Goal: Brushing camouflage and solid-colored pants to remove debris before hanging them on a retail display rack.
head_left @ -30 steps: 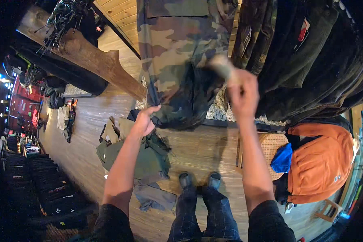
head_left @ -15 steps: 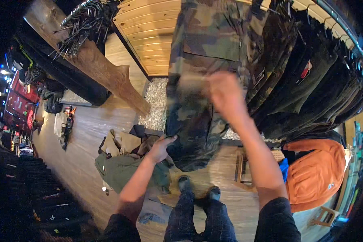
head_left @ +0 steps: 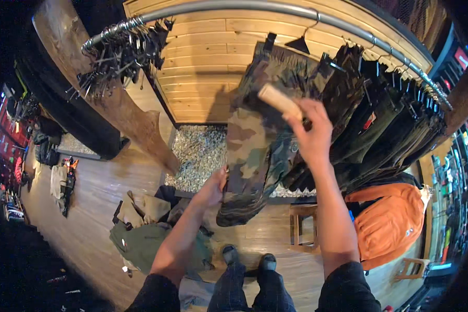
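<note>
A pair of camouflage trousers [head_left: 247, 148] hangs clipped from a hanger in front of me, its lower end loose above the floor. At the trousers' left edge, low down, my left hand [head_left: 211, 188] is closed on the cloth, with its fingertips partly hidden. My right hand [head_left: 316, 132] grips one end of a pale wooden stick-like tool [head_left: 278, 100] in front of the trousers' upper half. The tool points up and to the left; its underside cannot be made out.
A curved metal rail [head_left: 244, 6] carries bare black hangers [head_left: 125, 65] at left and dark trousers [head_left: 385, 130] at right. A wooden post [head_left: 119, 109] slants at left. Green clothing [head_left: 145, 242] lies on the floor; an orange jacket [head_left: 392, 223] and a wooden stool [head_left: 302, 229] are at right.
My view has tilted up, bringing the rail in. My right hand, blurred before over the trousers' middle, now shows sharply with the wooden tool angled upward. My left hand stays at the trousers' edge.
</note>
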Motion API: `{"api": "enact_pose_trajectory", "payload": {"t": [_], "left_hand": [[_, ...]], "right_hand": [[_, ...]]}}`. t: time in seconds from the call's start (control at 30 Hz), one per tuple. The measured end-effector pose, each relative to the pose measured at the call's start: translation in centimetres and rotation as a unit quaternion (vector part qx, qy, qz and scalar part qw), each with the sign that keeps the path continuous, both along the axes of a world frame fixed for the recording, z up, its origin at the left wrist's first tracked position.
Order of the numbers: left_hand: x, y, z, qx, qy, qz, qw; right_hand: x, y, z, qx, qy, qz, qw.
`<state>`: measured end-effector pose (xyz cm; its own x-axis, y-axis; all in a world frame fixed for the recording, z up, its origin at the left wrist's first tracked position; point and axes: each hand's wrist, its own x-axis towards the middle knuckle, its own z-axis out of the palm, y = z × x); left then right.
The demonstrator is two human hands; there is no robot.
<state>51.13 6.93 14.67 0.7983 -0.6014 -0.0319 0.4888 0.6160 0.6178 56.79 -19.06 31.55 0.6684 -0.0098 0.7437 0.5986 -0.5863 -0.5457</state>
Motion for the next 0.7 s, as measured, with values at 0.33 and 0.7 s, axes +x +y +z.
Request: {"api": "enact_pose_trajectory", "payload": {"t": [0.33, 0.7], "left_hand": [[8.1, -3.8, 5.3, 0.288, -0.160, -0.029, 0.944], [9.8, -2.4, 2.8, 0.347, -0.225, -0.025, 0.910]], "right_hand": [[5.8, -1.2, 2.9, 0.010, -0.004, -0.130, 0.992], [7.2, 1.4, 2.5, -0.210, -0.025, 0.048, 0.976]]}}
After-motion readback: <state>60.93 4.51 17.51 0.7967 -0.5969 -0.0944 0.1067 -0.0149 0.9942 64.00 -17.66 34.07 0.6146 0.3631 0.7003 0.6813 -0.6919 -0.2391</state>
